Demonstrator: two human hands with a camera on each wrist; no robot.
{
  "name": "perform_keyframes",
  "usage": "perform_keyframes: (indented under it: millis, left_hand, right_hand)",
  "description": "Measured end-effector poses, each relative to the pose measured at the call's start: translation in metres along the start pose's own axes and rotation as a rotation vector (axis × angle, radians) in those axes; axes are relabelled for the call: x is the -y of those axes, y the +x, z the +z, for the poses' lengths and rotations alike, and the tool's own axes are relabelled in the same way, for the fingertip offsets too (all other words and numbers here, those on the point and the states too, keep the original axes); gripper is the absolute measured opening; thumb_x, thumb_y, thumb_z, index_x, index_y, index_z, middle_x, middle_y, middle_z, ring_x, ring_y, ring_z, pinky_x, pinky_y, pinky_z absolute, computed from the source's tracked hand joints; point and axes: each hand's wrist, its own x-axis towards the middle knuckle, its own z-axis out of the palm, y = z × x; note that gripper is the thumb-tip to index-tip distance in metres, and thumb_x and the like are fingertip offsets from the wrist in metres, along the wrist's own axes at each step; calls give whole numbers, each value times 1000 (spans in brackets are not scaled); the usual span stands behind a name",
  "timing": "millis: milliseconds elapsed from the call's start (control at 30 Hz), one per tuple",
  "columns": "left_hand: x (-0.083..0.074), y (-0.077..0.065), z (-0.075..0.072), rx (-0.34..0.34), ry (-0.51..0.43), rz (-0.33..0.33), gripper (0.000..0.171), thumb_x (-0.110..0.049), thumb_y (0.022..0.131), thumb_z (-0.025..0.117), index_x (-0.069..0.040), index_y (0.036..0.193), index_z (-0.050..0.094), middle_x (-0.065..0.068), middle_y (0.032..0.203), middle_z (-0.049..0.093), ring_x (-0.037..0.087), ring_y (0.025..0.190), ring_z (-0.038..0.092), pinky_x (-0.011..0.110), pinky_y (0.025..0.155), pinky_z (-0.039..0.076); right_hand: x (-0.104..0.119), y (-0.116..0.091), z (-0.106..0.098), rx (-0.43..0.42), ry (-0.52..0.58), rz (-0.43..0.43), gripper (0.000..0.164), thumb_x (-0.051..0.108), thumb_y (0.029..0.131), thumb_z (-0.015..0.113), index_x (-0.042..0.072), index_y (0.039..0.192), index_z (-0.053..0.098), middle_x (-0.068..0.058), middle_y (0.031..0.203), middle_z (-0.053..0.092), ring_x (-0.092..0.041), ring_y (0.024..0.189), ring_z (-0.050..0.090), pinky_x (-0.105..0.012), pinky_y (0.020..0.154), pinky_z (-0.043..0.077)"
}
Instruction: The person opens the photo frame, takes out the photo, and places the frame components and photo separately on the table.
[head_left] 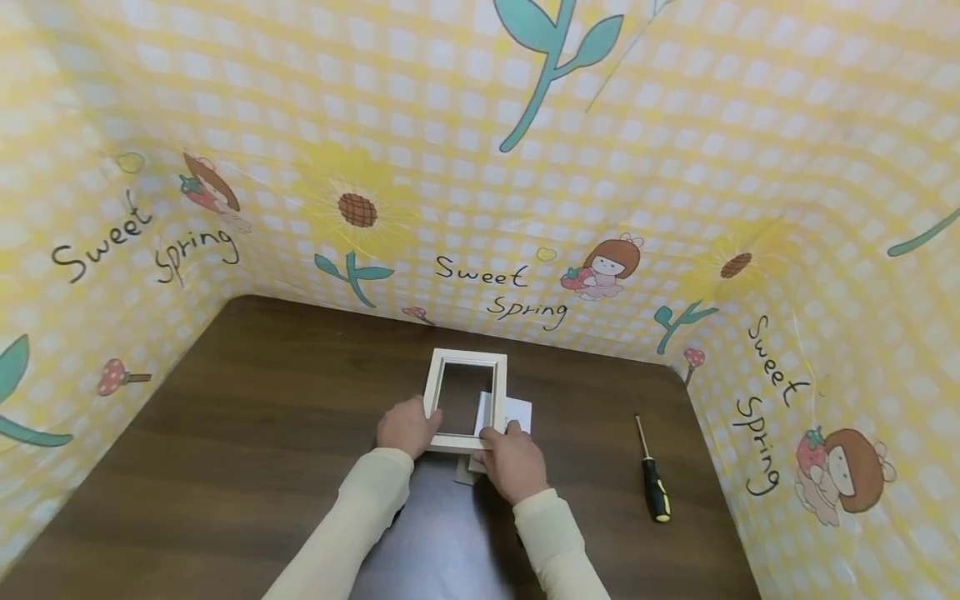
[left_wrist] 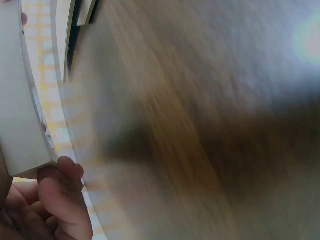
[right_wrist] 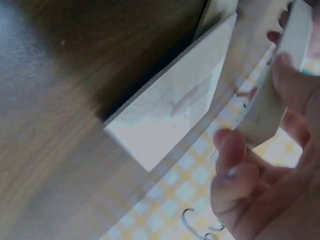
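Observation:
A white picture frame with an open middle is held up over the brown table, its lower edge toward me. My left hand grips the lower left corner, thumb on the front. At the lower right corner my right hand pinches the frame, thumb over the edge. In both wrist views the frame's side bar shows edge-on with fingertips curled around it. Under the right hand lies a flat white panel with a faint print, partly covered by hand and frame in the head view. A thin piece shows below it.
A screwdriver with a black and yellow handle lies on the right side of the brown table. Yellow checked cloth with printed flowers and lettering rises as walls at the back and both sides.

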Motion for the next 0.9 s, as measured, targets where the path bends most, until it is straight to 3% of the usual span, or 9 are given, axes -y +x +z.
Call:
perform_keyframes:
  millis: [100, 200, 300, 367, 500, 567, 667, 900]
  left_hand:
    - [-2, -1, -1, -19, -2, 26, 36, -35, 94, 67, 1, 98, 64, 10, 73, 64, 32, 68, 65, 49, 61, 51]
    - [-1, -3, 1, -45, 1, 95, 46, -34, 96, 66, 1, 123, 57, 13, 77, 65, 32, 68, 66, 49, 58, 50]
    - [4, -7, 0, -44, 14, 197, 60, -36, 98, 65, -6, 146, 45, 18, 84, 67, 36, 72, 67, 50, 59, 51]
    - [9, -10, -5, -13, 14, 269, 61, -39, 98, 66, -12, 149, 46, 19, 94, 69, 37, 81, 68, 51, 65, 53]
    - [21, -13, -19, 56, 6, 370, 47, -43, 87, 76, -19, 127, 67, 9, 98, 69, 31, 87, 67, 49, 70, 53]
    - [27, -13, -25, 57, 25, 390, 37, -41, 82, 80, -21, 111, 70, 2, 91, 66, 25, 80, 65, 45, 66, 51]
    - [36, -12, -32, 13, 70, 391, 29, -37, 78, 84, -23, 98, 69, -4, 82, 61, 20, 72, 62, 41, 61, 48]
    - [50, -9, -40, -70, 118, 343, 25, -34, 79, 82, -20, 94, 67, 0, 80, 62, 25, 74, 64, 43, 59, 49]
  right_hand:
    - [3, 0, 7, -65, -58, 24, 24, 28, 79, 87, 17, 95, 72, -7, 76, 49, -26, 62, 54, -38, 50, 48]
    - [7, 0, 9, -86, -44, 51, 23, 23, 78, 87, 14, 94, 72, -9, 76, 48, -27, 65, 54, -39, 52, 49]
    - [10, 2, 11, -67, -4, 77, 22, 21, 81, 86, 12, 96, 72, -9, 78, 48, -28, 67, 54, -39, 55, 49]
    - [11, 5, 13, -51, 4, 93, 22, 22, 82, 84, 12, 98, 71, -8, 79, 49, -27, 68, 54, -39, 56, 49]
    - [14, 14, 20, -49, -31, 99, 24, 24, 82, 85, 12, 97, 71, -8, 77, 50, -28, 69, 54, -41, 57, 48]
    - [17, 19, 24, -53, -48, 89, 24, 25, 81, 85, 13, 97, 71, -7, 76, 50, -28, 68, 55, -41, 57, 48]
    - [25, 26, 29, -33, -45, 75, 23, 28, 83, 83, 14, 99, 72, -7, 76, 52, -27, 69, 55, -42, 58, 48]
    - [43, 46, 37, 28, -55, 63, 22, 34, 86, 81, 16, 93, 69, -9, 78, 57, -29, 71, 57, -44, 57, 48]
